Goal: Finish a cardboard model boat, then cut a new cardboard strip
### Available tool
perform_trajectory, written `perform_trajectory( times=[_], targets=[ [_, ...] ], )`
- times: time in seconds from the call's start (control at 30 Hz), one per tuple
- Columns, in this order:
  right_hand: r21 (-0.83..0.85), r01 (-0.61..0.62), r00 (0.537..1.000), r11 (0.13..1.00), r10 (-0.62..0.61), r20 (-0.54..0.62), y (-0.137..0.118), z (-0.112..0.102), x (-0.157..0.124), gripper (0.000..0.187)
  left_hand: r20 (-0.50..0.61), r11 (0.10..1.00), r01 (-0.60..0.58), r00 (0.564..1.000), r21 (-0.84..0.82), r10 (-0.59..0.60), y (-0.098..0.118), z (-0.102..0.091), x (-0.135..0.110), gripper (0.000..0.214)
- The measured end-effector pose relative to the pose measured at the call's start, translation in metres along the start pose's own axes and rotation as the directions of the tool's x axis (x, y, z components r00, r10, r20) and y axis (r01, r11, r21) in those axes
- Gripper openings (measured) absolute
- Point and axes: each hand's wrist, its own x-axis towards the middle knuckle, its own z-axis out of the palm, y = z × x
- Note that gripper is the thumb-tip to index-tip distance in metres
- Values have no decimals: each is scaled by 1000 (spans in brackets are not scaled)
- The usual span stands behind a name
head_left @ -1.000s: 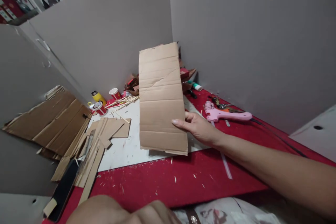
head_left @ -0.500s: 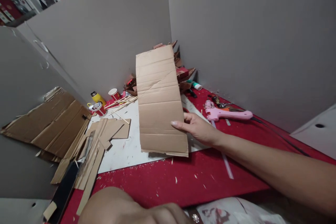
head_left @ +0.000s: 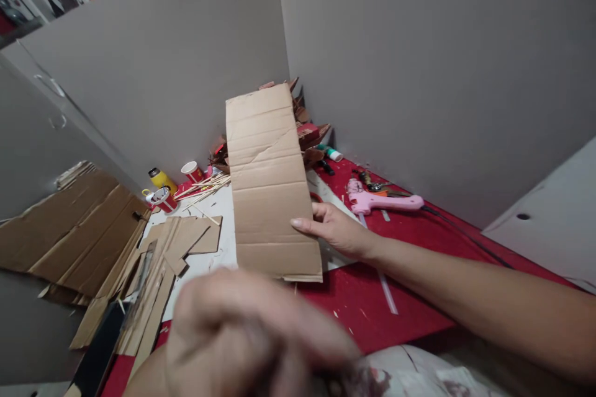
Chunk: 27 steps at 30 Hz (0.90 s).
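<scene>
- In the head view, my right grip (head_left: 338, 231) pinches the cardboard panel (head_left: 267, 198) at its lower right edge, thumb on the near face, fingers behind.
- The panel rises, tilted, up and left from that grip; I can't tell whether its bottom edge touches the white sheet (head_left: 228, 255).
- My left grip (head_left: 251, 322) is nearer my body, left of and below the right one, curled and blurred; I can't tell whether it holds anything.
- I judge the panel light and fairly stiff, but likely to fold at its crosswise creases and the diagonal one.
- It seems dry rather than slippery; I'd hold both long edges on flat stretches between creases.
- Right of my right grip, the pink glue gun (head_left: 386, 201) lies on the red worktop (head_left: 414, 317).
</scene>
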Motion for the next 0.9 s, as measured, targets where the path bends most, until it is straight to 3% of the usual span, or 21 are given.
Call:
perform_trajectory(
  times=[0.03,0.1,0.17,0.23,0.37,0.5,0.6,0.9],
  targets=[
    [6,1,1000,1000,-1,9,-1,1,0,41,6,999,-28,1000,-45,28,-3,-1,16,18],
    [14,2,1000,1000,-2,30,-3,2,-1,42,-116,966,-126,988,-225,102,-12,-6,47,12],
    [25,-1,998,1000,0,66,-5,3,-2,42,-310,941,-233,938,-246,152,-26,-17,71,13],
    [44,-23,993,999,18,120,-7,5,-4,41,-416,951,-228,901,-211,124,-42,-31,84,19],
    [60,-100,960,993,80,269,-7,8,-11,38,-294,963,70,944,-260,-148,-74,-41,80,38],
    [10,-117,904,993,102,415,-4,9,-15,37,-229,912,299,902,-281,-366,-89,-28,61,53],
    [34,-132,893,991,104,438,-1,8,-14,39,-215,870,344,875,-354,-434,-95,-20,51,62],
    [98,-92,958,991,61,279,1,8,-5,47,-83,820,412,874,-398,-479,-115,-6,39,62]
  ],
)
